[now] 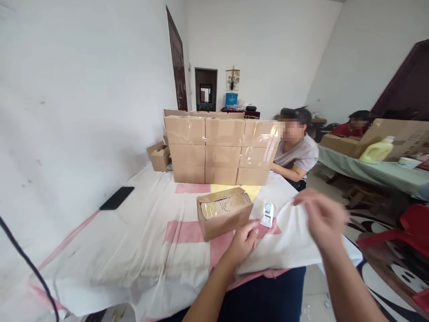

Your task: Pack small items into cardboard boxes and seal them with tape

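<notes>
My left hand (244,241) rests on the tablecloth (140,250), just in front of a small taped cardboard box (225,210). Its index finger reaches forward while the other fingers bend loosely, and I see nothing held in it. To the right of the box lies a small white packet with a blue patch (267,215), apart from both hands. At the right side of the table my right hand (323,219) is raised and partly blurred. Its fingertips come together at a raised fold of the tablecloth, seemingly pinching it.
A wall of stacked, taped cardboard boxes (221,152) stands across the table. An open carton (158,156) is beside it, and a black phone-like slab (118,198) lies at left. One person (296,152) sits behind the right end. A red chair (402,235) stands at right.
</notes>
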`<action>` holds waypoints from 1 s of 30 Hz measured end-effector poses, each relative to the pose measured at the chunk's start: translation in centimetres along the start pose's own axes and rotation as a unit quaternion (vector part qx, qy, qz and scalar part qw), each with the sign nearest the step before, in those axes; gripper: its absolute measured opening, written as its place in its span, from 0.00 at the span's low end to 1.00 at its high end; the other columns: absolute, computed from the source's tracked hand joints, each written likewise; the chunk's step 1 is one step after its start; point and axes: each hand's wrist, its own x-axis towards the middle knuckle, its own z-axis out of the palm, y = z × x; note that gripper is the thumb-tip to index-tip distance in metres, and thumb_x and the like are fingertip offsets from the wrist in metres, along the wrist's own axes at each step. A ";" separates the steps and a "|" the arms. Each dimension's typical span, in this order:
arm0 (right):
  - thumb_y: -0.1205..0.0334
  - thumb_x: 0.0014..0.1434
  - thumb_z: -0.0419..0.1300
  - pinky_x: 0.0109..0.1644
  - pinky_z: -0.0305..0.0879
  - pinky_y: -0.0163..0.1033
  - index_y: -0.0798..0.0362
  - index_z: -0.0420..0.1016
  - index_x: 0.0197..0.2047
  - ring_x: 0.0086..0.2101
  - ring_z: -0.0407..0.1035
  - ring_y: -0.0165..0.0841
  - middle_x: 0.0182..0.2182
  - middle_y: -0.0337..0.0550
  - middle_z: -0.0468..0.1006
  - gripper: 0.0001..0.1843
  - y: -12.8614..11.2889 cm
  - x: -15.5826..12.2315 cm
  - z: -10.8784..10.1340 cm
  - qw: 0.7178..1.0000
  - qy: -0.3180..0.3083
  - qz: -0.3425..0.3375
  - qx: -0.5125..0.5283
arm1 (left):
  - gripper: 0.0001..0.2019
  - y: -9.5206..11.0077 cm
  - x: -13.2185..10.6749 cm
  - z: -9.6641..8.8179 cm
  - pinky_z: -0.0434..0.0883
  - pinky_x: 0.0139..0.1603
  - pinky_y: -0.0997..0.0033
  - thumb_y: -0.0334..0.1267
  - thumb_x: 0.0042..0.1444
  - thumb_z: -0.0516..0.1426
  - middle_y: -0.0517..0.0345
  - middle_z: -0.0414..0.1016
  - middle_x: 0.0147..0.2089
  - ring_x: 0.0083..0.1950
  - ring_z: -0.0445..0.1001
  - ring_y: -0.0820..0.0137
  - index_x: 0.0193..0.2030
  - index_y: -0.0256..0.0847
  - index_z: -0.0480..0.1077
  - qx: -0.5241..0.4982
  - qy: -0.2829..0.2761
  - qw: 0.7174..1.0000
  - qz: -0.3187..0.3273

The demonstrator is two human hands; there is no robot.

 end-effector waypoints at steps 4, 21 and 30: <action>0.63 0.68 0.58 0.47 0.73 0.43 0.49 0.78 0.49 0.44 0.74 0.38 0.43 0.46 0.78 0.09 0.8 -1.4 5.4 0.976 -0.205 -0.033 0.058 | 0.23 1.1 -1.7 -3.0 0.65 0.30 0.74 0.48 0.70 0.49 0.65 0.63 0.22 0.23 0.62 0.75 0.63 0.37 0.69 -0.052 0.048 0.997 -0.010; 0.70 0.67 0.56 0.52 0.67 0.52 0.48 0.71 0.48 0.51 0.67 0.44 0.51 0.51 0.71 0.09 -0.9 2.5 6.6 0.966 -0.222 -0.128 -0.039 | 0.19 6.4 -2.4 -8.0 0.68 0.32 0.73 0.34 0.65 0.54 0.64 0.75 0.29 0.26 0.70 0.73 0.62 0.45 0.64 0.234 0.200 0.934 0.184; 0.77 0.65 0.49 0.57 0.65 0.55 0.54 0.73 0.41 0.57 0.61 0.48 0.56 0.55 0.70 0.14 -0.7 7.9 14.0 0.890 -0.399 -0.196 -0.106 | 0.39 7.1 -1.5 -11.7 0.48 0.72 0.35 0.41 0.65 0.57 0.47 0.71 0.64 0.68 0.65 0.56 0.76 0.44 0.41 0.537 0.168 0.827 0.002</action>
